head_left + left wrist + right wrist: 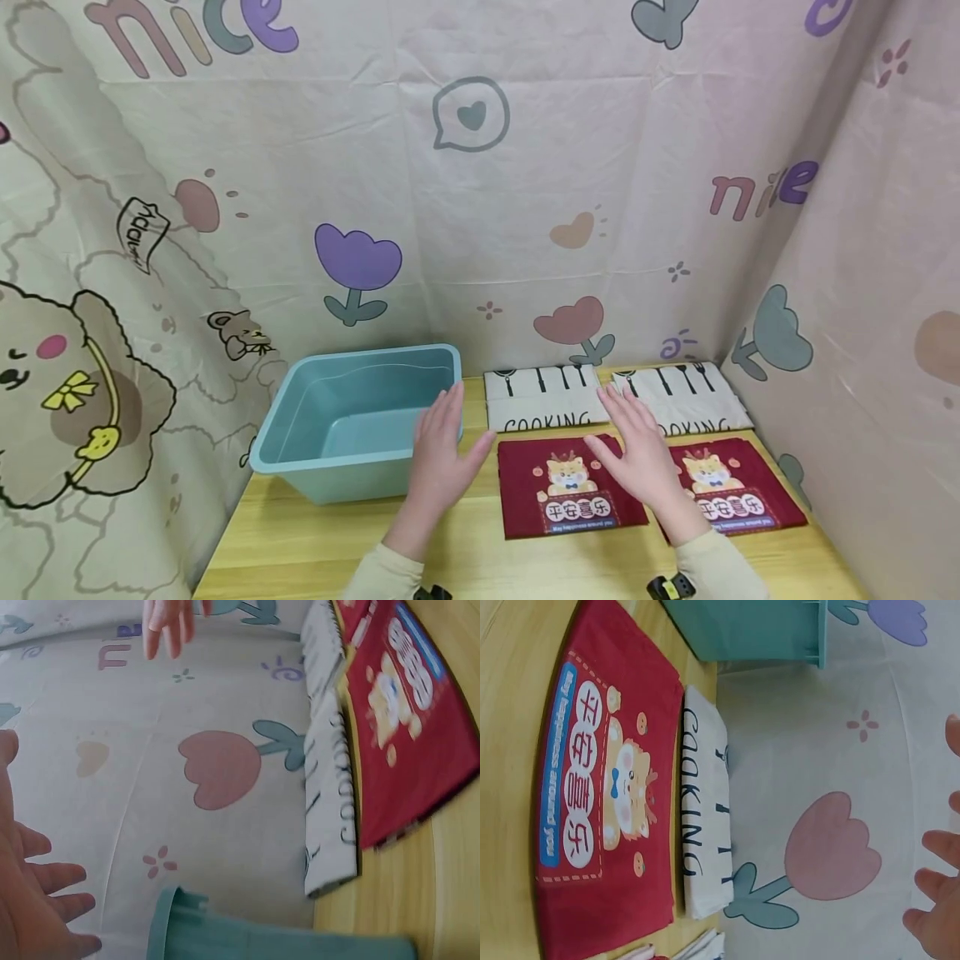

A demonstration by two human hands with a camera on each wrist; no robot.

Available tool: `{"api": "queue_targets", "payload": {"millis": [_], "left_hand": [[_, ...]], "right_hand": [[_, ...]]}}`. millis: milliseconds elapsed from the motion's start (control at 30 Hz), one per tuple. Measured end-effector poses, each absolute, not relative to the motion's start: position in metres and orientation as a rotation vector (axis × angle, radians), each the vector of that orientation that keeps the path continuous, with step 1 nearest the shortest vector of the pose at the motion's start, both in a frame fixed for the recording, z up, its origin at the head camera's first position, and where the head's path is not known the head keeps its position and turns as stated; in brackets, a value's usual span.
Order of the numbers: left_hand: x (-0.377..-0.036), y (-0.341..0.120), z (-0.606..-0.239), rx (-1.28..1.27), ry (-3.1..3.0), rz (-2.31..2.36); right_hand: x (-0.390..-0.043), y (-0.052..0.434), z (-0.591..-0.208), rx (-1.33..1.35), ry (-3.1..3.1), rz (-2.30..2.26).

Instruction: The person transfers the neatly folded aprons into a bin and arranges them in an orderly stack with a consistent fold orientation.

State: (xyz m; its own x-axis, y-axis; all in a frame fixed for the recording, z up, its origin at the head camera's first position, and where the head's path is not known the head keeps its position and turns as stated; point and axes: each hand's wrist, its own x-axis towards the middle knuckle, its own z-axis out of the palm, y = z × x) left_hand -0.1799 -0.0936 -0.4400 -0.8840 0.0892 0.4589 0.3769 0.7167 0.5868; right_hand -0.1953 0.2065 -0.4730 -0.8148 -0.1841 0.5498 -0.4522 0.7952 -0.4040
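Both hands hover over the table with straight fingers and hold nothing. My left hand (pixel 442 454) is just in front of the right end of a teal plastic basin (pixel 352 479), overlapping its edge in the head view. Over the red cloths is my right hand (pixel 637 454), thumb spread. Two folded dark red cloths, the left one (pixel 517 500) and the right one (pixel 780 500), carry a cartoon dog and Chinese characters. Behind them lie two folded white cloths, left (pixel 525 400) and right (pixel 712 400), printed with utensils and "COOKING". The right hand hides part of the right-hand cloths.
A wooden table (pixel 300 550) bears everything. The basin's inside shows bare walls and floor. A patterned curtain (pixel 480 217) hangs behind the table and along both sides, close to the basin and the white cloths.
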Motion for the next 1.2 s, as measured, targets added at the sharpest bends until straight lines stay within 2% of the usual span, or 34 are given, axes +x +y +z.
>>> {"api": "queue_targets", "payload": {"millis": [400,733,1200], "left_hand": [[-0.169,-0.064,-0.445,-0.24,-2.347,-1.503],[-0.166,-0.042,-0.477,-0.122,-2.323,-1.707],[-0.17,-0.035,-0.514,0.1,-2.36,-1.978]], "right_hand": [[-0.193,0.209,-0.489,0.269,-2.371,1.131],[-0.191,0.212,-0.501,0.114,-2.368,1.329],[-0.193,0.224,-0.526,-0.071,-2.424,1.503]]}}
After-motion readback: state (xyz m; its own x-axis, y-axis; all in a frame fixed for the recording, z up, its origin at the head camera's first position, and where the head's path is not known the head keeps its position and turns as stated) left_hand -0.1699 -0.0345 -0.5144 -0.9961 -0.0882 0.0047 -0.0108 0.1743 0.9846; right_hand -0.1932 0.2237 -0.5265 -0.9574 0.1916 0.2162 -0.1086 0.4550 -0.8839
